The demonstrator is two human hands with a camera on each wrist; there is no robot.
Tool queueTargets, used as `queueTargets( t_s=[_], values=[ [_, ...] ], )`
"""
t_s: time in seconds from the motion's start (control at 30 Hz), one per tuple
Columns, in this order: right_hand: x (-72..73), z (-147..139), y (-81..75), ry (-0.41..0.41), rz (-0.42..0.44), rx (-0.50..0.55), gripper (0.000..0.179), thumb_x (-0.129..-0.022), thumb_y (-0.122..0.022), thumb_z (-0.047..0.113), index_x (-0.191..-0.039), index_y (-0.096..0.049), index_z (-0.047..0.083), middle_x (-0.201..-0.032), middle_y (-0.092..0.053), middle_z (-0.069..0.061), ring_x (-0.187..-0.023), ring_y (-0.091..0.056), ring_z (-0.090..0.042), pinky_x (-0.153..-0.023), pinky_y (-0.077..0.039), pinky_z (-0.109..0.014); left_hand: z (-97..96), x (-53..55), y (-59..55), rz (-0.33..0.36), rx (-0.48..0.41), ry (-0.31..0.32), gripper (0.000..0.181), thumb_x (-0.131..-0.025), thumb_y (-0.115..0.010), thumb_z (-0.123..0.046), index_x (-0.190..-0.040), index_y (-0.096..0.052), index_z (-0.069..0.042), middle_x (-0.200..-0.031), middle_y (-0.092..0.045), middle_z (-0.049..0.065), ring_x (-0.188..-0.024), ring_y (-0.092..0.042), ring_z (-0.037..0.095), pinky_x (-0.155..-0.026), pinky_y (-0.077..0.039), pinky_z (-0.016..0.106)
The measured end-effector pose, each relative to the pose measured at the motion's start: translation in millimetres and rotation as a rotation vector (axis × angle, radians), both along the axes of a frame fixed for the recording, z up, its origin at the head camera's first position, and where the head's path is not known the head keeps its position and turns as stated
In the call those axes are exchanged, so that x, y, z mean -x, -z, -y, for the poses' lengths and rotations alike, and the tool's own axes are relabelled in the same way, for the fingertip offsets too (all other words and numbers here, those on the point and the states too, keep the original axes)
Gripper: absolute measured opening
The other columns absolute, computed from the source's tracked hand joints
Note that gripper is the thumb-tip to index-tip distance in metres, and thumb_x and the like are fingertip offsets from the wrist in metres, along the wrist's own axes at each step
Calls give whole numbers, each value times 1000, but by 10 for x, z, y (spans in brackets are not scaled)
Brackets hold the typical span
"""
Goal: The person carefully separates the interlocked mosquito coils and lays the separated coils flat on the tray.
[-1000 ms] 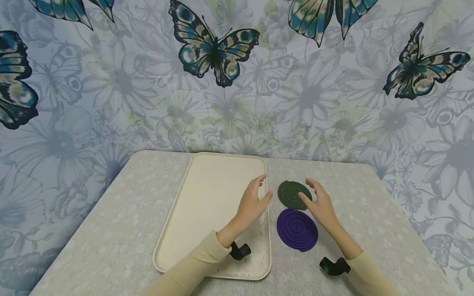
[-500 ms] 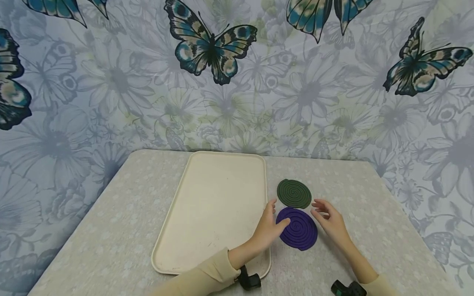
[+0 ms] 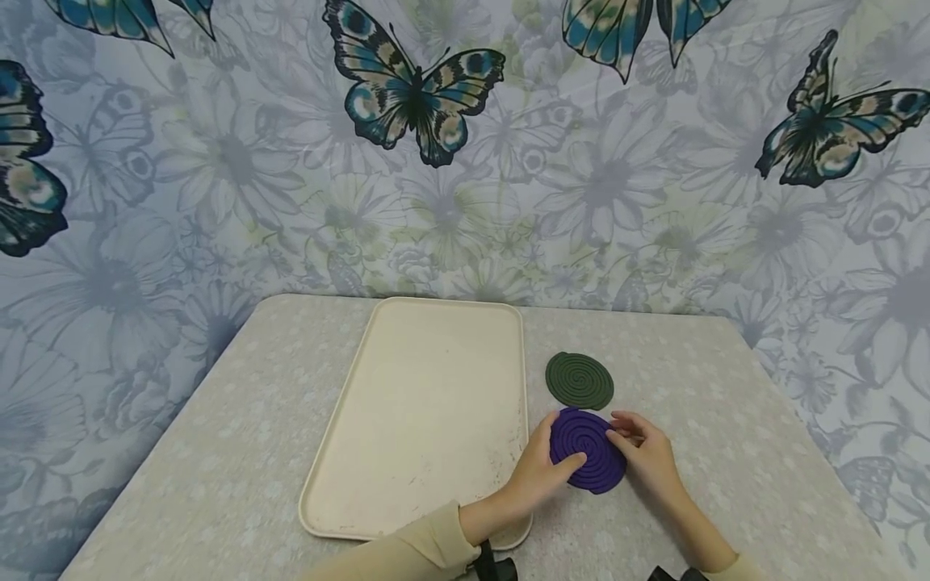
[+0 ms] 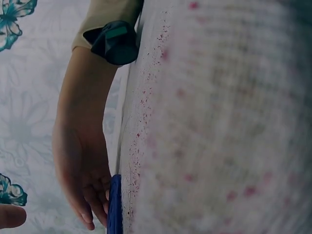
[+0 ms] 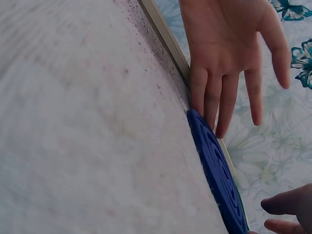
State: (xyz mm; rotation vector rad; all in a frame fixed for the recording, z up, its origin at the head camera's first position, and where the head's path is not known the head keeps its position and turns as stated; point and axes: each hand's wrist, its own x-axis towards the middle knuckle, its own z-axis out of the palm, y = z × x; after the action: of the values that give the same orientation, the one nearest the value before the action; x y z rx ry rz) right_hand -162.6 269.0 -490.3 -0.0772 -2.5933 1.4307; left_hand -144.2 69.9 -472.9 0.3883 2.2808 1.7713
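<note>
A flat purple spiral disc [image 3: 592, 444], coiled from a clay-like rope, lies on the table right of the tray. From its left side my left hand [image 3: 539, 468] reaches over the rim, thumb overlapping the coils in the head view. The right wrist view shows that left hand [image 5: 226, 53] with straight, spread fingers, their tips right at the disc's edge. My right hand [image 3: 648, 456] is at the disc's right rim, thumb by the edge and fingers loosely bent. Just behind lies a smaller green spiral disc [image 3: 580, 381], untouched.
A cream rectangular tray [image 3: 414, 403] with a raised rim stands left of the discs, reddish specks on its near right part. The patterned tabletop [image 3: 697, 379] extends right of the discs. Behind the table hangs a butterfly-and-flower backdrop [image 3: 465, 226].
My left hand has come from over the tray to the purple disc's left side. My right hand has drawn back from the green disc to the purple disc's right rim.
</note>
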Motion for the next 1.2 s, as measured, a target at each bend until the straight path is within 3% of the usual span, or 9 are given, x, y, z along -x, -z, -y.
queueTargets(
  t_s=[0.13,0.33,0.5,0.6,0.7,0.8,0.93,1.03,1.2],
  values=[
    [1,-5,-12,-7,42,38,35,-89,-64,6,-122,-58,-3,-113,-63,-22,-83,-54,10,-73,-49,-10,6,28,5,15,-63,-23,67,-91,-59,-28,-146,-29,-2,-145,-41,20,-133,-43,35,-109,-37,53],
    [0,6,-54,-51,94,217,48,-87,-65,0,-131,-47,-7,-122,-52,-25,-82,-61,8,-71,-52,-11,43,97,24,30,-167,-60,55,-92,-55,-16,-140,-36,4,-137,-46,27,-126,-50,38,-105,-45,46],
    [28,34,-183,-21,93,321,45,-86,-67,4,-128,-50,-1,-112,-58,0,-83,-63,6,-71,-54,-12,102,208,-35,55,-178,-125,53,-92,-55,-13,-140,-38,0,-147,-33,28,-131,-46,39,-107,-42,46],
    [53,80,-304,-13,84,475,38,-86,-68,2,-121,-54,10,-106,-56,10,-81,-64,3,-69,-55,-13,179,311,-124,40,-196,-151,50,-91,-56,-11,-138,-42,-2,-140,-45,25,-124,-53,35,-101,-50,40],
    [93,165,-436,-12,68,602,37,-85,-68,0,-115,-55,18,-108,-55,7,-78,-65,0,-68,-55,-14,277,429,-233,10,-205,-164,53,-89,-59,-9,-139,-42,-5,-124,-59,22,-110,-63,27,-89,-55,31],
    [169,272,-570,-15,61,656,37,-85,-67,-1,-115,-54,17,-111,-53,5,-77,-64,0,-67,-55,-13,381,554,-345,3,-231,-172,57,-88,-63,-8,-141,-42,-6,-105,-68,22,-85,-68,14,-76,-57,25],
    [303,432,-752,-1,32,718,36,-85,-65,-5,-112,-57,17,-111,-52,2,-78,-64,-1,-67,-55,-14,515,715,-505,16,-295,-195,53,-87,-65,-6,-138,-47,-7,-94,-71,22,-65,-63,3,-68,-59,24],
    [412,566,-888,5,-6,782,35,-85,-63,-8,-109,-59,16,-111,-53,0,-76,-65,-2,-63,-55,-14,626,807,-649,14,-344,-222,49,-87,-65,-4,-134,-51,-8,-92,-73,18,-62,-64,2,-68,-59,24],
    [559,798,-1108,-40,-54,855,31,-88,-59,-7,-113,-59,12,-113,-56,-2,-77,-64,-3,-60,-53,-13,844,908,-892,-31,-431,-286,46,-87,-65,-2,-131,-54,-7,-80,-73,1,-63,-66,4,-68,-59,23]
  ],
)
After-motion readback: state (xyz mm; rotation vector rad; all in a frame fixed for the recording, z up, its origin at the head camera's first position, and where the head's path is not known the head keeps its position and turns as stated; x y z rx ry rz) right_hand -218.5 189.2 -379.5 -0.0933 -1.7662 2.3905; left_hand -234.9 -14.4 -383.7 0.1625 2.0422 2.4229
